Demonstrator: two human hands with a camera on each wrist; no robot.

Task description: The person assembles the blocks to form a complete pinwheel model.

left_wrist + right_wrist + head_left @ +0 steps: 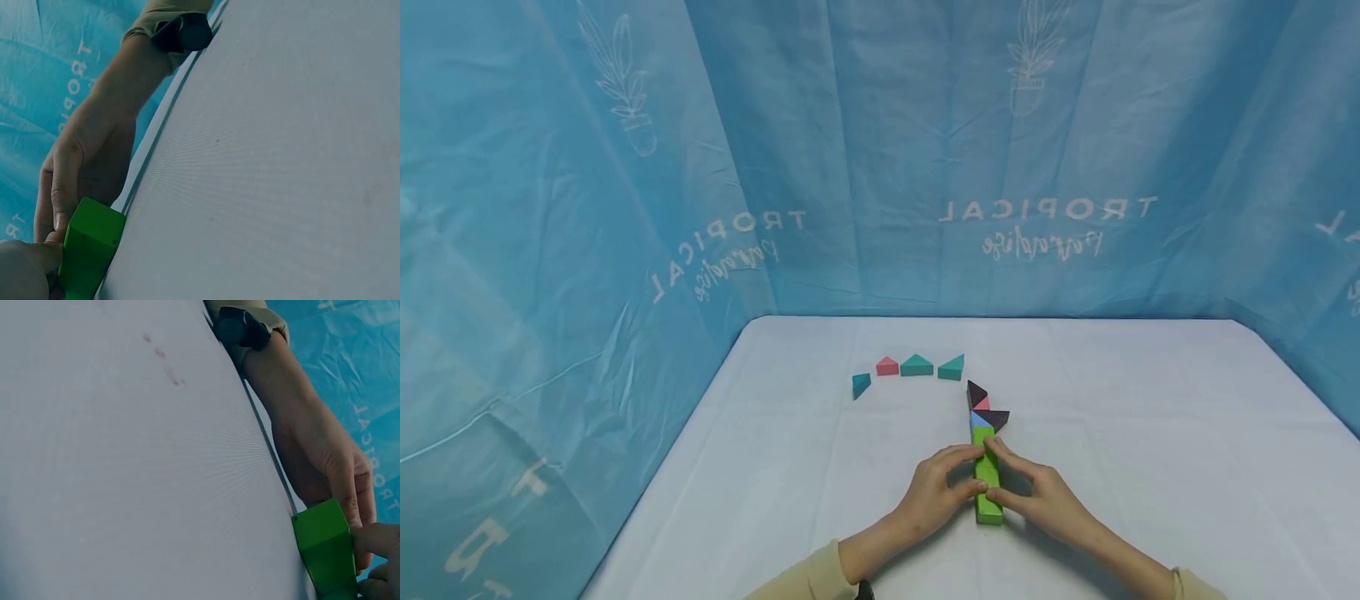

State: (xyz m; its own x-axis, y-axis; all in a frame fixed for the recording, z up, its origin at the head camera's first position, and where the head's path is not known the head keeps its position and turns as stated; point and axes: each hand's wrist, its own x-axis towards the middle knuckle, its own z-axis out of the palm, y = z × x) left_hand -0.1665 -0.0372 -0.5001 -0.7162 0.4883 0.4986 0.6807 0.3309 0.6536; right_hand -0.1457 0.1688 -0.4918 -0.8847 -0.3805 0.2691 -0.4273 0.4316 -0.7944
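Note:
In the head view a narrow green column (989, 508), apparently of blocks set end to end, lies on the white table. My left hand (928, 493) holds its left side with thumb and fingertips. From the right, my right hand (1052, 504) grips the same column, its thumb lower down than its index finger. Touching or close to the column's far end are a blue triangular block (979, 419), a black triangular block (997, 418), a pink triangular block (982, 404) and another black triangular block (975, 393). Both wrist views show the green column's near end (94, 237) (324, 534) close up.
Farther back stand a teal block (861, 384), a pink block (887, 367), a second teal block (917, 367) and a third teal block (951, 368), in a loose row. Blue printed curtains (880, 167) hang behind and beside the white table (1150, 417).

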